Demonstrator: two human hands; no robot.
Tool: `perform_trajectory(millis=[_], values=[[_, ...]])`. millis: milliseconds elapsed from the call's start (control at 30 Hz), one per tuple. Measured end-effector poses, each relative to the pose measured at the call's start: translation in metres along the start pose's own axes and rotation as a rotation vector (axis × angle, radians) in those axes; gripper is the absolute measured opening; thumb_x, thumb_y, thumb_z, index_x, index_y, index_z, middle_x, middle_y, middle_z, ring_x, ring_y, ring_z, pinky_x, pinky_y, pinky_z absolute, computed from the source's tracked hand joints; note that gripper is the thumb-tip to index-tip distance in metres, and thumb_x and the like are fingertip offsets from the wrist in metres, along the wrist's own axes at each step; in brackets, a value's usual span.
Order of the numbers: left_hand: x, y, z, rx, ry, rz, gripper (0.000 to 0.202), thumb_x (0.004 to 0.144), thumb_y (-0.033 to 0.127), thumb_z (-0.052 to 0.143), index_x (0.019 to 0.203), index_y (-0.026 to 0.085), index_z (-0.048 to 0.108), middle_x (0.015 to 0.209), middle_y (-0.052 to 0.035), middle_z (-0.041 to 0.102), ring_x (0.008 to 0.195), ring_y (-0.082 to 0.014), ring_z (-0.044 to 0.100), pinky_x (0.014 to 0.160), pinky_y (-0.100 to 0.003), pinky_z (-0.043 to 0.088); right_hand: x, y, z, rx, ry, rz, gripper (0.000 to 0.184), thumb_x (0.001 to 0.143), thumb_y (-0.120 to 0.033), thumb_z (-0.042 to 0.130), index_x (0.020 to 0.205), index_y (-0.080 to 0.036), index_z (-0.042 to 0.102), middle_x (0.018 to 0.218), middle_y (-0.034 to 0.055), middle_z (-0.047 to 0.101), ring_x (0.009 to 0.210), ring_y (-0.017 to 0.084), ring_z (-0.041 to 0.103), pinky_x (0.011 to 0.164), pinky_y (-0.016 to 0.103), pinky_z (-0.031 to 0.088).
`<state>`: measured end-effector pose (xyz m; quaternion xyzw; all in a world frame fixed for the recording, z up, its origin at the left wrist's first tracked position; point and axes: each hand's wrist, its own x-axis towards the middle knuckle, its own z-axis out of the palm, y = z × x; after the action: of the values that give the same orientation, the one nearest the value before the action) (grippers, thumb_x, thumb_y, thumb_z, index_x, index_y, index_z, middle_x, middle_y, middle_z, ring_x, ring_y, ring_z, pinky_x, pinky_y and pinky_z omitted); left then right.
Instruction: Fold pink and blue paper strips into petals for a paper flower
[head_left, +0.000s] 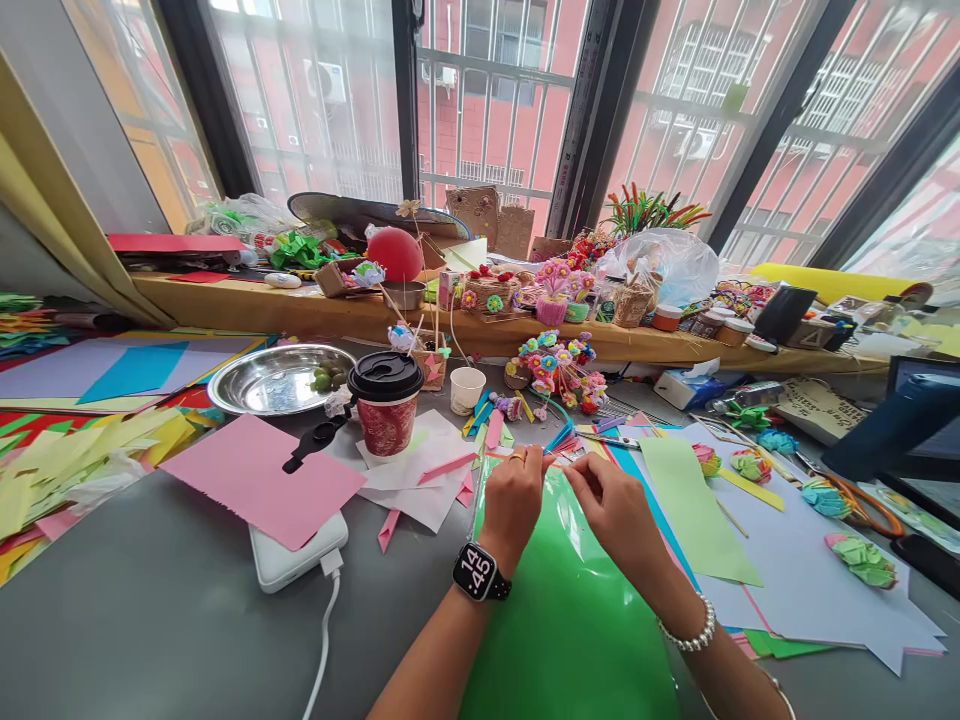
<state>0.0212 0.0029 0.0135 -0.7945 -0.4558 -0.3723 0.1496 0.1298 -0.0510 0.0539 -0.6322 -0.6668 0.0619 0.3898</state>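
My left hand (514, 505), with a watch on its wrist, is closed in a pinch at the end of a thin blue strip (560, 438) that curves up and away. Close beside it, my right hand (615, 510), wearing a beaded bracelet, has its thumb and finger pinched together. What lies between the right fingertips is too small to make out. Both hands hover over a shiny green sheet (570, 620). Just beyond them stands a bunch of colourful small flowers (559, 365), with pink paper scraps (495, 430) to the left.
On the left are a lidded red cup (386, 405), a metal bowl (251, 385), pink paper (262, 478) and a white power bank (296, 555) with a cable. Crumpled paper balls (861, 560), a green paper strip (694, 505) and orange-handled scissors (862, 500) lie right. Crafts crowd the windowsill.
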Motion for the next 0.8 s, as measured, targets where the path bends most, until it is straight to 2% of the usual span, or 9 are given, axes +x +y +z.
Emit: perform_trajectory(millis=[100, 200, 267, 500, 667, 800], values=[[0.002, -0.002, 0.000, 0.001, -0.059, 0.019, 0.028, 0.088, 0.026, 0.029, 0.082, 0.015, 0.054, 0.065, -0.0044, 0.057, 0.054, -0.0145, 0.053, 0.046, -0.025, 0.029, -0.002, 0.011, 0.008, 0.228, -0.039, 0.142, 0.025, 0.079, -0.038, 0.046, 0.065, -0.018, 0.050, 0.053, -0.0017, 0.048, 0.047, 0.011, 0.041, 0.045, 0.022, 0.030], [0.003, -0.003, 0.001, -0.018, -0.119, 0.041, 0.029, 0.088, 0.025, 0.026, 0.083, 0.014, 0.053, 0.069, -0.0055, 0.058, 0.057, -0.0152, 0.054, 0.047, -0.025, 0.031, -0.003, 0.022, 0.014, 0.499, -0.110, 0.218, 0.028, 0.077, -0.043, 0.048, 0.066, -0.017, 0.050, 0.052, -0.0037, 0.042, 0.046, 0.009, 0.036, 0.042, 0.021, 0.026], [0.003, -0.003, 0.001, -0.061, -0.157, 0.052, 0.028, 0.088, 0.025, 0.026, 0.085, 0.015, 0.052, 0.073, -0.0060, 0.059, 0.060, -0.0151, 0.055, 0.049, -0.024, 0.034, -0.003, 0.028, 0.014, 0.590, -0.121, 0.254, 0.028, 0.075, -0.043, 0.051, 0.067, -0.017, 0.052, 0.052, -0.0043, 0.040, 0.045, 0.008, 0.034, 0.041, 0.021, 0.025], [0.004, -0.004, 0.000, -0.196, -0.290, 0.078, 0.026, 0.086, 0.031, 0.030, 0.095, 0.014, 0.048, 0.081, -0.0065, 0.059, 0.069, -0.0168, 0.057, 0.056, -0.026, 0.043, -0.004, 0.035, 0.009, 0.622, -0.124, 0.295, 0.027, 0.074, -0.042, 0.053, 0.069, -0.016, 0.054, 0.052, -0.0047, 0.037, 0.045, 0.008, 0.031, 0.041, 0.021, 0.022], [0.002, -0.005, 0.004, -0.264, -0.303, 0.110, 0.024, 0.087, 0.021, 0.028, 0.103, 0.012, 0.044, 0.088, -0.0084, 0.057, 0.080, -0.0170, 0.056, 0.068, -0.029, 0.046, -0.005, 0.036, 0.009, 0.609, -0.113, 0.316, 0.027, 0.074, -0.043, 0.053, 0.069, -0.016, 0.052, 0.054, -0.0046, 0.038, 0.046, 0.008, 0.030, 0.042, 0.022, 0.022], [0.002, -0.006, 0.006, -0.289, -0.326, 0.114, 0.025, 0.087, 0.018, 0.025, 0.100, 0.011, 0.045, 0.087, -0.0097, 0.057, 0.079, -0.0179, 0.056, 0.067, -0.030, 0.047, -0.005, 0.037, 0.010, 0.614, -0.100, 0.318, 0.027, 0.073, -0.042, 0.053, 0.069, -0.016, 0.053, 0.054, -0.0047, 0.038, 0.046, 0.007, 0.030, 0.042, 0.022, 0.022]])
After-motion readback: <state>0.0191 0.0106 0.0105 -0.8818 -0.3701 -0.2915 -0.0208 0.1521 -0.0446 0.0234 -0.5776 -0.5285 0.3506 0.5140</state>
